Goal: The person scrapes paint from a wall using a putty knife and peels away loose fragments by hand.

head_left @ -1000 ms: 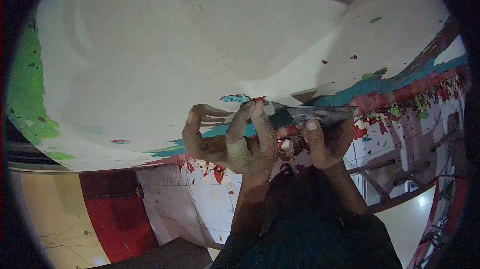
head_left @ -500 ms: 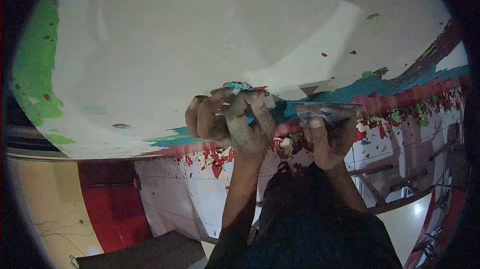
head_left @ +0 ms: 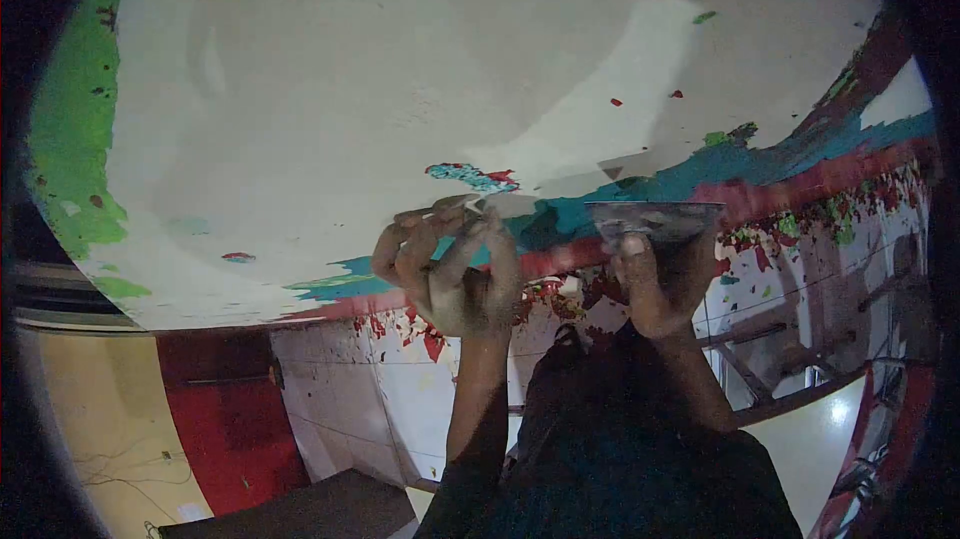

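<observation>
A broad, pale, matt plaster ceiling surface (head_left: 400,69) fills the upper part of the view, its skin mostly scraped bare and chalky, with rough flakes of old paint left: a green patch (head_left: 65,129) along the left edge, a small ragged teal-and-red paint remnant (head_left: 470,177) near the middle, and a teal-and-red painted band (head_left: 780,171) running along the right-hand edge where the ceiling meets the wall. The right hand (head_left: 660,284) grips a flat, wide metal scraper blade (head_left: 655,220), dull grey and smeared, its straight edge pressed up against the ceiling at the teal band; the fingers are wrapped tightly round the handle, thumb up against the blade's base. The left hand (head_left: 450,269), dusted with pale powder, is raised just below the teal-and-red remnant, its fingers curled and pinching a thin pale paint flake (head_left: 450,207) at the ceiling surface. The two hands are near each other but apart. Below, a white tiled wall (head_left: 400,379) speckled with red chips and a glossy red panel (head_left: 235,419) stand well clear of the hands.
</observation>
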Motion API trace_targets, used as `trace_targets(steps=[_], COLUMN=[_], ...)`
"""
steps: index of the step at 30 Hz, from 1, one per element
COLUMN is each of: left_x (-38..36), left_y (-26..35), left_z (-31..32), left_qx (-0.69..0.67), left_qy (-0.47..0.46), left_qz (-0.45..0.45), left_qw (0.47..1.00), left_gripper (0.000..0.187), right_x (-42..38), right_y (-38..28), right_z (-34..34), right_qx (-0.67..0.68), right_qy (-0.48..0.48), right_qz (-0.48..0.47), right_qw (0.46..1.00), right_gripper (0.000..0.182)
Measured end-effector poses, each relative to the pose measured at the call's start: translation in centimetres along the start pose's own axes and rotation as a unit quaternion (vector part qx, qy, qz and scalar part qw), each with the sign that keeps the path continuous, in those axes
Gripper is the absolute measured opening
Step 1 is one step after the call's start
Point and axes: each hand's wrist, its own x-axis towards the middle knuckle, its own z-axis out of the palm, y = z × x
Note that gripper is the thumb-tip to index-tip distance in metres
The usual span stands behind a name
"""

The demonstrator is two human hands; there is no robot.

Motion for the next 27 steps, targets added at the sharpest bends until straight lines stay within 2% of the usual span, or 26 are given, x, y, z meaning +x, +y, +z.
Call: trace_targets(steps=[2,5,8,12,13,16,19,23,25,27], left_x=[0.2,2.5,6.0,10.1,11.1,13.2,15.2,15.8,15.9,16.0], left_y=[-0.5,-0.5,-1.5,-2.0,-1.4,-2.4,-1.4,-1.4,-1.2,-0.6], left_z=[-0.5,-0.9,-2.3,-3.3,-3.5,-3.5,-3.4,-3.4,-3.2,-2.6], left_qx=[-0.006,0.020,0.031,0.024,0.019,-0.020,-0.027,-0.041,-0.023,-0.004], left_qy=[-0.029,-0.056,-0.173,-0.280,-0.334,-0.372,-0.402,-0.442,-0.442,-0.415], left_qz=[-0.019,0.051,0.245,0.346,0.354,0.447,0.489,0.438,0.476,0.544], left_qw=[0.999,0.997,0.953,0.895,0.873,0.813,0.774,0.782,0.760,0.729], left_gripper=[0.024,0.023,0.027,0.014,0.012,0.017,0.022,0.019,0.020,0.020], right_x=[0.1,0.1,-0.3,-0.9,-1.0,-1.2,-1.8,-2.8,-3.3,-3.6], right_y=[-0.3,-0.7,-0.3,0.4,0.5,-0.2,-0.8,-0.6,-0.4,-0.3], right_z=[0.5,1.1,1.2,1.5,1.7,2.3,2.9,3.7,4.1,4.6], right_qx=[-0.021,-0.065,-0.127,-0.140,-0.127,-0.068,-0.066,-0.023,-0.008,-0.017], right_qy=[-0.010,-0.030,-0.033,-0.012,-0.004,0.000,0.035,0.067,0.086,0.120], right_qz=[-0.009,-0.031,-0.066,-0.095,-0.106,-0.052,-0.010,-0.005,0.000,-0.036], right_qw=[1.000,0.997,0.989,0.985,0.986,0.996,0.997,0.998,0.996,0.992], right_gripper=[0.032,0.037,0.040,0.037,0.036,0.031,0.026,0.025,0.025,0.025])
